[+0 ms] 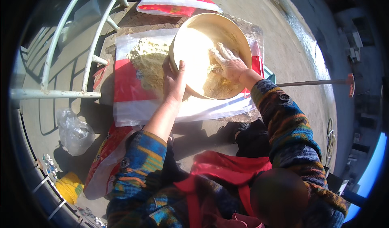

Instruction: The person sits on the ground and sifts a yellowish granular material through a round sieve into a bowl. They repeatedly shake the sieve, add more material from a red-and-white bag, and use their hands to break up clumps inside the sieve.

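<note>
A round, tan-rimmed sieve [240, 24] is tilted above a red-and-white plastic sack [126, 79] laid flat. My left hand [174, 81] grips its left rim, thumb on top. Inside the sieve, my right hand [229, 63] rests among pale flour [215, 83], its fingers spread and coated with powder. Strong sunlight washes out much of the sieve's inside, so its bottom cannot be made out. To the left of the sieve, a heap of yellowish flour [149, 65] lies on the sack, partly covered by the sieve and my left hand.
Another red-and-white sack [177, 1] lies beyond. A pale metal rail frame [57, 93] stands at left, near a clear plastic bag [74, 132] and a yellow object [69, 187]. A thin handle [313, 82] extends rightward. One more sack [103, 170] is beside my left leg.
</note>
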Available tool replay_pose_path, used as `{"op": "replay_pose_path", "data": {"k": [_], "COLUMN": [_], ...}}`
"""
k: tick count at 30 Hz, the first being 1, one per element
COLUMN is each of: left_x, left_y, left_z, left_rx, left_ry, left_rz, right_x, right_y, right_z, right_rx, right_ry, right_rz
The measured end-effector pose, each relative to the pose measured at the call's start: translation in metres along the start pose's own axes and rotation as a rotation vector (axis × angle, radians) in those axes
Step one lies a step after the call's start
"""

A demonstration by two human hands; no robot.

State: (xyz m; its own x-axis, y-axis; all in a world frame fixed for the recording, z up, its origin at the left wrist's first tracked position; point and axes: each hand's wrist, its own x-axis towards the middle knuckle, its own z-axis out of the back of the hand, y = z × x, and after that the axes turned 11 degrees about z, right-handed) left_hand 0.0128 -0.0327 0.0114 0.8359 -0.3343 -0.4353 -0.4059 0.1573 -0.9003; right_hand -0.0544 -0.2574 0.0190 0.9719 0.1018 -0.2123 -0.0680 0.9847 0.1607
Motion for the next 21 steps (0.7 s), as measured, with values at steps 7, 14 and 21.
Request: {"op": "replay_pose_path", "data": {"k": [7,14,21], "left_x": [0.000,0.000,-0.002], "left_y": [-0.002,0.003,0.000], "left_z": [-0.005,-0.006,-0.006], "left_rx": [0.021,0.099,-0.020], "left_ry": [-0.044,-0.120,-0.084], "left_rz": [-0.102,-0.051,-0.144], "right_x": [0.004,0.016,0.018], "right_y": [-0.017,0.055,0.046], "right_z": [0.020,-0.012,0.034], "right_rx": [-0.007,0.520,1.232], "right_ry": [0.231,0.120,-0.114], "right_rz": [-0.285,-0.013,-0.482]}}
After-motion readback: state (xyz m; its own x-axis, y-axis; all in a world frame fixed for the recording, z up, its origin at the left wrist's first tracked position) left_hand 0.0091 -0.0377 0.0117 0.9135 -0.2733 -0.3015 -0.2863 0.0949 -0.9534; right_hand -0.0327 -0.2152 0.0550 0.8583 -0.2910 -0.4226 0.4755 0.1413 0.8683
